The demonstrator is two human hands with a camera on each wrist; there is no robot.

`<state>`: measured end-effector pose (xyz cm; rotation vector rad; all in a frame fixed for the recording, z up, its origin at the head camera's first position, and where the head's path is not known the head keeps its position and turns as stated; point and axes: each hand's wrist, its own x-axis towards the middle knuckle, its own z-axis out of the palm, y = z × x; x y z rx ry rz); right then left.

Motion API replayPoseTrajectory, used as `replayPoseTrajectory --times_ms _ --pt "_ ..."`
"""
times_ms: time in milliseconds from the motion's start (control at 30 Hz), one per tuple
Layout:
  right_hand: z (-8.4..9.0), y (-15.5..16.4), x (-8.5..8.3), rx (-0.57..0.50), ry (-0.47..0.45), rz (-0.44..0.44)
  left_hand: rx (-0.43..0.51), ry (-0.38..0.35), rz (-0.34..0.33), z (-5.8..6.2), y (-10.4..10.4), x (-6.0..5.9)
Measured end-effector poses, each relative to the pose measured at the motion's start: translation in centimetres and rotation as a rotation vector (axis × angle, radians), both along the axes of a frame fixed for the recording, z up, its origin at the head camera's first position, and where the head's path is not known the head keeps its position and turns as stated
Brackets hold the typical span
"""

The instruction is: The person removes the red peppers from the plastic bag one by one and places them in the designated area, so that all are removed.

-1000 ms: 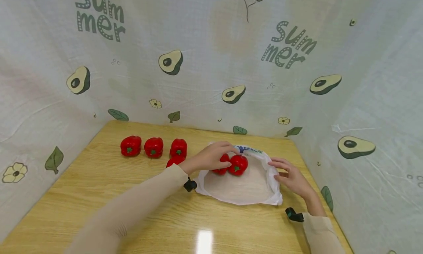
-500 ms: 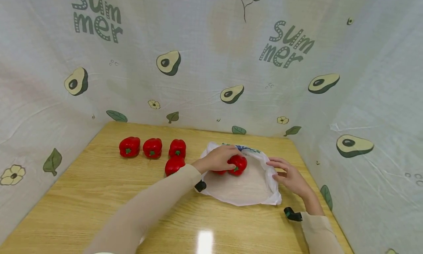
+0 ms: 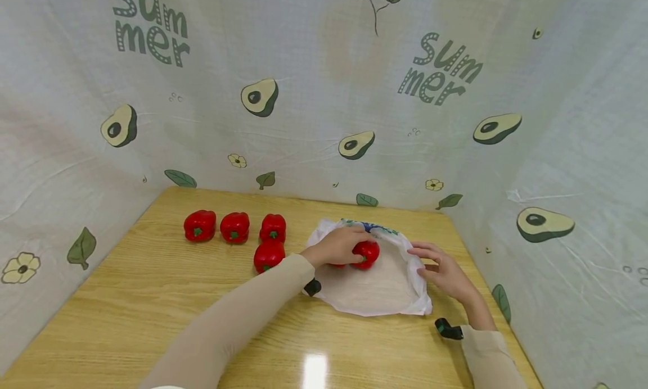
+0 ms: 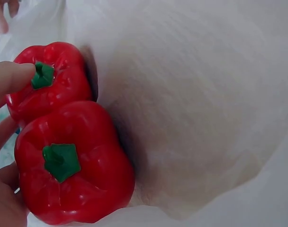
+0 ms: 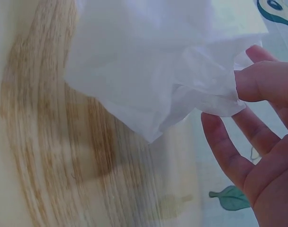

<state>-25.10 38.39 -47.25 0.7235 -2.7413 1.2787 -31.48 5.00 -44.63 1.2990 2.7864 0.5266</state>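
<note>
A white plastic bag point(image 3: 385, 288) with a blue and green print at its back lies spread on the table, its mouth facing the person. Two glossy red bell peppers with green stems sit side by side in its left part. My left hand point(image 3: 338, 247) grips the right one of these, the red bell pepper point(image 4: 70, 80), thumb at its stem and fingers on the far side. The other bell pepper point(image 4: 94, 175) is mostly hidden under this hand in the head view. My right hand point(image 3: 445, 271) pinches the bag's right edge between thumb and fingers.
Left of the bag, more red bell peppers stand on the wooden table point(image 3: 152, 288): three in a back row, such as the leftmost pepper point(image 3: 199, 226), and one pepper point(image 3: 269, 256) in front, near the left sleeve. A printed cloth point(image 3: 304, 113) hangs behind and at both sides.
My left hand has shifted right, from the left bell pepper in the bag onto the right one. The front pepper outside the bag shows more fully. My right hand stays at the bag's edge.
</note>
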Motion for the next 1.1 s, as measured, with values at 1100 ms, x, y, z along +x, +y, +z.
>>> replayPoseTrajectory --times_ms 1100 --pt "0.2 0.0 0.0 0.001 0.005 0.018 0.044 0.041 -0.052 1.5 -0.6 1.4"
